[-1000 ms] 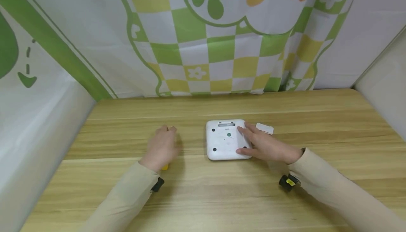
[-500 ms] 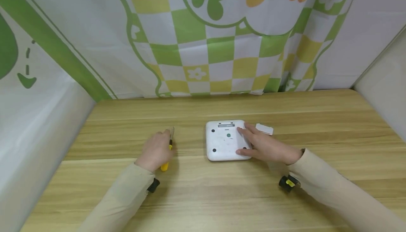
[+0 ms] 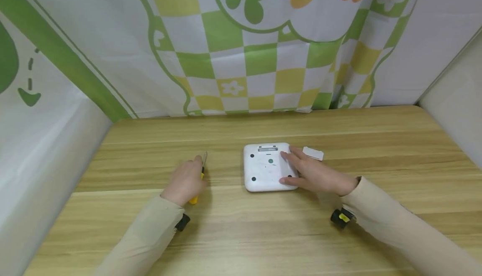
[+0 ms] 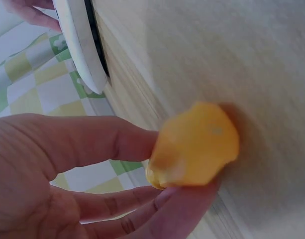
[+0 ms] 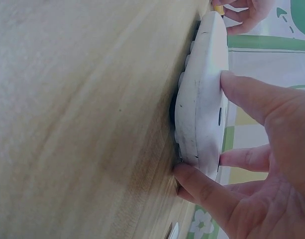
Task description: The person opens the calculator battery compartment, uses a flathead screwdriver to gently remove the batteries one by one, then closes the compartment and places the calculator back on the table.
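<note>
Two beige sleeves (image 3: 139, 238) reach in over a pale wood-grain surface (image 3: 241, 234), a small black camera strapped at each wrist. The person's left hand (image 3: 183, 181) pinches a screwdriver with a translucent yellow handle (image 4: 197, 144) and a slim metal shaft, thumb and fingers clamped on the handle, the tip pointing toward the far edge. Whether the tool touches the surface cannot be told.

A second ago only a scrap of yellow showed beneath that hand; now the shaft stands out past the fingers, which suggests the hand has settled its grip and the tool is ready for use.

To the right of the screwdriver and well apart from it, a white rounded-square plastic device (image 3: 263, 173) lies back up, keys visible beneath it in the right wrist view. The right hand (image 3: 318, 173) rests on its right side, fingers spread apart, unmoved over the same second and apparently steadying it.

A narrow slot (image 3: 267, 149) stands open near the device's far edge. Just beside the right hand lies a small white plastic cover (image 3: 313, 153). Behind hangs a green, yellow and white checked curtain (image 3: 260, 62).
</note>
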The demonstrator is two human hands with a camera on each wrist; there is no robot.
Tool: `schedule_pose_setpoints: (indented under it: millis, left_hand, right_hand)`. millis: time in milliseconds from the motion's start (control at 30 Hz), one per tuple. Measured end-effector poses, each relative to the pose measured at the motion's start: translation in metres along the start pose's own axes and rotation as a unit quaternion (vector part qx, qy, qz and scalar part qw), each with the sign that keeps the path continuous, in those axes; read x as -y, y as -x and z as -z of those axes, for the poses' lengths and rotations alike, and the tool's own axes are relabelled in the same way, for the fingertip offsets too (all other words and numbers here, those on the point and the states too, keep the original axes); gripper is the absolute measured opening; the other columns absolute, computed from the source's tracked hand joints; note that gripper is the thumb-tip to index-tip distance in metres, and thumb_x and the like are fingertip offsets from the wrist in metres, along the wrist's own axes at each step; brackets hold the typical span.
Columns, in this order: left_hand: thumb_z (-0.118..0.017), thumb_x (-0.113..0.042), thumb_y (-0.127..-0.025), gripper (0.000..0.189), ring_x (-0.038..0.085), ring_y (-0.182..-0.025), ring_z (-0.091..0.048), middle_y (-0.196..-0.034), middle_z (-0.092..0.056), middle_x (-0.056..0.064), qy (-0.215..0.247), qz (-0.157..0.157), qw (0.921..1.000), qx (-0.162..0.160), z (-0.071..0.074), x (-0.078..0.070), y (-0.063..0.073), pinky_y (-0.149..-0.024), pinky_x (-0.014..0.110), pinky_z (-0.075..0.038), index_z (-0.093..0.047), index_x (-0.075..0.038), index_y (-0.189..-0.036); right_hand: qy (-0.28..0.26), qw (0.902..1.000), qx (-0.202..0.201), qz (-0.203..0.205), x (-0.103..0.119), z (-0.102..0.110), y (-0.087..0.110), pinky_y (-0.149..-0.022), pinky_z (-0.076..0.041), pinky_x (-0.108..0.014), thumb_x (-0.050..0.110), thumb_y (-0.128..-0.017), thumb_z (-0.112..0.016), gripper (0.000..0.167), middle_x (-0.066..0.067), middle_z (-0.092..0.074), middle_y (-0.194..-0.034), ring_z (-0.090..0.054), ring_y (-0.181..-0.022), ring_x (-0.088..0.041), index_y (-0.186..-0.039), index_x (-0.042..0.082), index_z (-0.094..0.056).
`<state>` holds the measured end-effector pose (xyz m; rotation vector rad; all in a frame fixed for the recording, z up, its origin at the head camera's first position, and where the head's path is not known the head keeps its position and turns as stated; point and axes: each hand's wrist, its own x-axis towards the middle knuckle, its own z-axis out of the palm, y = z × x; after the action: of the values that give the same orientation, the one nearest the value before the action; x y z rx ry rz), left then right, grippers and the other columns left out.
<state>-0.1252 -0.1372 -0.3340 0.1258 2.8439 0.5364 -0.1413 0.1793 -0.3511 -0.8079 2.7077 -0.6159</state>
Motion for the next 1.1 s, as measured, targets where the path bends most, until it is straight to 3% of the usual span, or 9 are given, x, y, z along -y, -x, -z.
schedule_pose_setpoints:
  millis: [267,600,767,933,1100]
  left_hand:
    - [-0.062,0.002,-0.077,0.028,0.024,-0.065,-0.051,-0.077,-0.056,0.012,-0.031,-0.017,0.9993,-0.015,0.000,0.000,0.000,-0.050,0.031,-0.043,-0.053,0.005,-0.103]
    - [-0.061,-0.006,-0.086,0.032,0.020,-0.060,-0.048,-0.081,-0.056,0.013,-0.033,-0.038,0.9974,-0.052,0.000,-0.004,-0.005,-0.044,0.026,-0.037,-0.054,0.005,-0.116]
    - [-0.057,-0.004,-0.086,0.037,0.020,-0.060,-0.048,-0.084,-0.057,0.014,-0.037,-0.048,0.9967,-0.055,0.001,-0.007,-0.008,-0.043,0.025,-0.037,-0.053,0.004,-0.122]
    - [-0.053,-0.002,-0.088,0.044,0.020,-0.062,-0.050,-0.098,-0.059,0.019,-0.041,-0.057,0.9963,-0.049,0.000,-0.012,-0.012,-0.042,0.024,-0.037,-0.049,0.002,-0.131]
    - [-0.053,-0.001,-0.087,0.046,0.022,-0.071,-0.053,-0.103,-0.059,0.020,-0.041,-0.076,0.9947,-0.056,-0.003,-0.018,-0.016,-0.049,0.027,-0.043,-0.050,-0.001,-0.133]
  right_hand:
    - [0.000,1.0000,0.002,0.000,0.000,0.000,0.000,-0.104,-0.038,-0.054,0.037,-0.093,-0.061,0.073,-0.034,-0.020,-0.152,-0.036,-0.133,-0.047,-0.147,-0.002,-0.031]
    - [0.000,1.0000,0.000,0.001,-0.001,0.000,0.000,-0.105,-0.038,-0.054,0.035,-0.093,-0.061,0.073,-0.034,-0.019,-0.152,-0.035,-0.134,-0.046,-0.147,-0.003,-0.030]
    - [0.003,1.0000,-0.001,0.002,0.000,0.000,-0.001,-0.104,-0.038,-0.054,0.035,-0.093,-0.062,0.073,-0.034,-0.019,-0.152,-0.036,-0.134,-0.047,-0.147,-0.003,-0.030]
    - [0.003,1.0000,0.001,0.001,0.000,0.000,-0.001,-0.104,-0.038,-0.054,0.036,-0.093,-0.061,0.073,-0.034,-0.019,-0.152,-0.036,-0.134,-0.047,-0.147,-0.003,-0.030]
    - [0.002,1.0000,0.000,0.001,0.001,0.000,-0.001,-0.104,-0.038,-0.054,0.035,-0.093,-0.062,0.073,-0.035,-0.019,-0.151,-0.036,-0.133,-0.047,-0.147,-0.003,-0.031]
